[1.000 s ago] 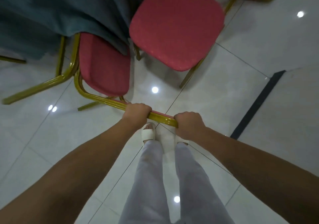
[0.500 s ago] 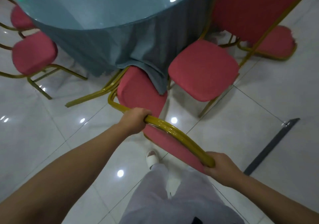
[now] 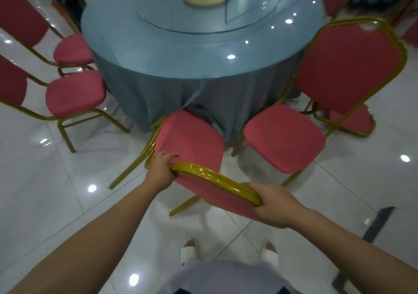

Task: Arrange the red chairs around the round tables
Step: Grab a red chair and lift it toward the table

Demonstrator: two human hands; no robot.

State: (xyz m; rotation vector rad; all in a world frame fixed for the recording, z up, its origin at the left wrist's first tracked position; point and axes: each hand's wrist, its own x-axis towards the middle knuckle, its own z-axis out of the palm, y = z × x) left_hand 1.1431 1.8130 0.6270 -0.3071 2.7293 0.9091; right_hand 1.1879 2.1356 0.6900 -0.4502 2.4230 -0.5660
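The left grip (image 3: 161, 169) and right grip (image 3: 273, 205), both bare hands, are clamped on the curved gold top rail (image 3: 214, 176) of a red chair (image 3: 190, 142), one at each end. The chair's seat faces a round tabletop (image 3: 181, 44), with its front edge meeting the hanging blue cloth (image 3: 158, 94). A second chair (image 3: 285, 135) stands just beside it on the right. A third chair (image 3: 74, 92) and fourth chair (image 3: 72, 49) sit at the tabletop's left, on a glossy white tiled floor (image 3: 45, 180).
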